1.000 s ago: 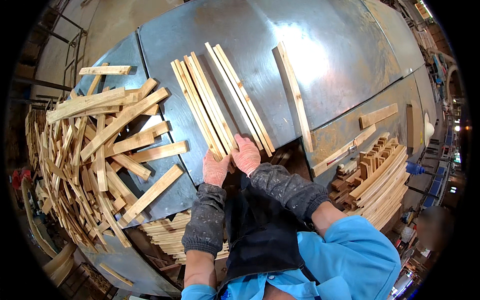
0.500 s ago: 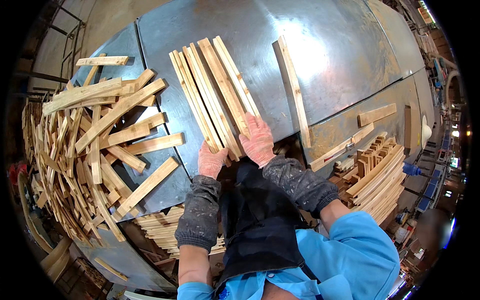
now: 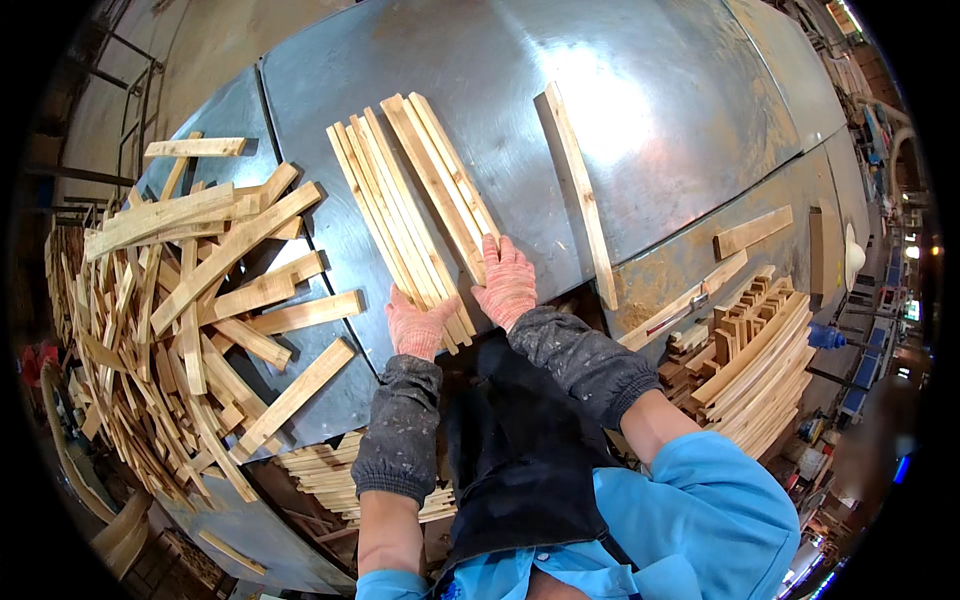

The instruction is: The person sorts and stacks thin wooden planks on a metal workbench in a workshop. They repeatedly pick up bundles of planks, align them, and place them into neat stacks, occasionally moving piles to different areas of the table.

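Two bunches of narrow wooden strips lie on a grey metal table (image 3: 480,60), slanting down toward me. My left hand (image 3: 418,325), in a pinkish glove, is closed around the near ends of the left bunch (image 3: 393,215), whose strips lie nearly side by side. The right bunch (image 3: 440,175) lies a narrow gap away. Its near ends are in the grip of my right hand (image 3: 507,285), gloved alike, with the fingers on the outer side. A single wooden strip (image 3: 580,190) rests apart, farther right.
A jumbled heap of wooden pieces (image 3: 200,290) covers the table's left end. To the right are a stack of strips and blocks (image 3: 755,350), a loose wooden piece (image 3: 753,231) and a long strip with a tool (image 3: 690,303) on it. More strips (image 3: 330,475) are stacked below the table edge.
The strips have been squeezed closer together within each bunch, with their near ends shifted toward me. My right hand has moved slightly left and down, my left hand slightly left.
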{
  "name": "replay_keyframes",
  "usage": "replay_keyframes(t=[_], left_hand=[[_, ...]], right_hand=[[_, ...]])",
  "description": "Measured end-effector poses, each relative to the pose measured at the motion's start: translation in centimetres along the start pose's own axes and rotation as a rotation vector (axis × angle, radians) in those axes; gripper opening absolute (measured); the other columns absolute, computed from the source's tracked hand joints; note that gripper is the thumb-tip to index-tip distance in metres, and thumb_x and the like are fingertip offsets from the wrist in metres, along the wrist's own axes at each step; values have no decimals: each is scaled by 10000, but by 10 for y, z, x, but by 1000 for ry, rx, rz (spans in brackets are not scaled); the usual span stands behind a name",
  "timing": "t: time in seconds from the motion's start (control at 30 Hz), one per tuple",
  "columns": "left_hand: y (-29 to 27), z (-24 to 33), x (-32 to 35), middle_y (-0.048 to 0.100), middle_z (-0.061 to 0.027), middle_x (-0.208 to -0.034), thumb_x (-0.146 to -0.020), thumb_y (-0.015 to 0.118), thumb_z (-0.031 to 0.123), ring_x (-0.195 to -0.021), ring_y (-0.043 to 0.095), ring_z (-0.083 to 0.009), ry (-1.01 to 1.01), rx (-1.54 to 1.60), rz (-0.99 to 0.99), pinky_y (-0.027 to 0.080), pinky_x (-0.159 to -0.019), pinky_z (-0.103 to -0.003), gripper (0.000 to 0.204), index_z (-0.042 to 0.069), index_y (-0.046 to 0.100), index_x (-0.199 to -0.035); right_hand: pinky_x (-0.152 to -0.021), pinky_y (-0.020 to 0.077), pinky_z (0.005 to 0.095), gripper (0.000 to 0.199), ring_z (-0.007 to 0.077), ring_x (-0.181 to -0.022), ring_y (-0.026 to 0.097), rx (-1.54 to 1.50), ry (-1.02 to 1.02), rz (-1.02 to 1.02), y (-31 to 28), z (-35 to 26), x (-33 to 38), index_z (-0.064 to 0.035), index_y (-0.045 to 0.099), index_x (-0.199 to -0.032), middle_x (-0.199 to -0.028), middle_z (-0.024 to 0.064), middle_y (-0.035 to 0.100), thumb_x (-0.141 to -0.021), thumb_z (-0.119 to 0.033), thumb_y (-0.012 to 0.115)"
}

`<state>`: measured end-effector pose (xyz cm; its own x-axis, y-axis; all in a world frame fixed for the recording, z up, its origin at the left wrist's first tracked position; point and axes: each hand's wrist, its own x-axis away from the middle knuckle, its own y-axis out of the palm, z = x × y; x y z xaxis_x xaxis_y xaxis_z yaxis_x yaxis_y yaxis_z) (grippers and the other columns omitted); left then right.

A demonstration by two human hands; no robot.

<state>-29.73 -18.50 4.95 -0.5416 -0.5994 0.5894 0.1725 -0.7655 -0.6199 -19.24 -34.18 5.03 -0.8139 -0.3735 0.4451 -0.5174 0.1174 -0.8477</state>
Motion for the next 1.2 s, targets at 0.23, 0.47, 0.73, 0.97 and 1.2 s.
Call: replay_keyframes(t=[0.23, 0.47, 0.73, 0.97, 1.2], left_hand=[[14, 4, -5, 542, -285, -1497, -695, 1017, 409, -1407, 565, -431, 80, 78, -56, 491, -1183, -470, 1292, -18, 306, -1686], [48, 28, -12, 560, -261, -1432, -702, 983, 449, -1319, 619, -437, 160, -3, -55, 534, -1121, -483, 1241, 47, 338, -1684], [30, 56, -1, 524, -231, -1518, -723, 971, 475, -1397, 584, -399, 58, -8, -186, 504, -1175, -464, 1316, 78, 233, -1737], [33, 64, 2, 498, -239, -1574, -768, 945, 452, -1443, 555, -406, -35, -42, -123, 489, -1194, -466, 1282, 45, 209, -1736], [49, 60, -4, 527, -270, -1548, -754, 934, 313, -1432, 545, -446, -42, 89, -48, 487, -1183, -503, 1071, 4, 368, -1611]], right_hand=[[-1207, 444, 451, 941, 429, -1425, 553, -416, -43, -48, 1, 23, -8, -37, 305, -1728, -1520, 292, 588, -933, -266, 754], [-1169, 484, 441, 1000, 424, -1365, 629, -641, 55, -9, -28, 40, -14, -11, 319, -1721, -1522, 286, 623, -933, -350, 832], [-1243, 426, 431, 1188, 406, -1473, 515, -431, 74, 0, -30, 46, -39, 25, 256, -1727, -1595, 276, 518, -825, -385, 913], [-1256, 417, 457, 1211, 419, -1503, 473, -299, 107, -44, -45, 22, -31, 8, 212, -1739, -1666, 254, 443, -833, -417, 894], [-1234, 436, 477, 1169, 423, -1461, 493, -198, 74, -55, -52, 4, -50, -70, 186, -1761, -1610, 224, 477, -836, -349, 844]])
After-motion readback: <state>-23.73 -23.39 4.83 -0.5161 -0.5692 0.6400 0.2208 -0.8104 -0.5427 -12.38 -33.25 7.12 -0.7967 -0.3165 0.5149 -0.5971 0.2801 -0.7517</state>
